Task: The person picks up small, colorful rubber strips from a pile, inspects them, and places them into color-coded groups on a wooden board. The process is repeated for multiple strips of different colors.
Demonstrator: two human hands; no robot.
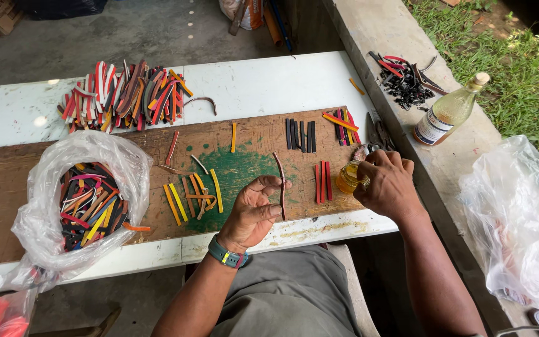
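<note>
Strip [280, 185] pinched upright in left hand [252, 212]; right hand [387, 182], fingers closed, dips into jar [348, 177]; sorted strips lie at 12 o'clock, bagful [88, 206] remains.

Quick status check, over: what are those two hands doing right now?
Left hand pinching a thin dark strip, held upright over the wooden board. Right hand at the small amber jar, fingers over its mouth. Loose coloured strips lie beside, nothing between the hands.

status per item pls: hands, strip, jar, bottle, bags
left hand: pinching a dark strip, held upright
right hand: fingers at small jar
small jar: open, amber liquid inside
glass bottle: corked, upright
left plastic bag: open, full of coloured strips
right plastic bag: crumpled, contents unclear
</note>
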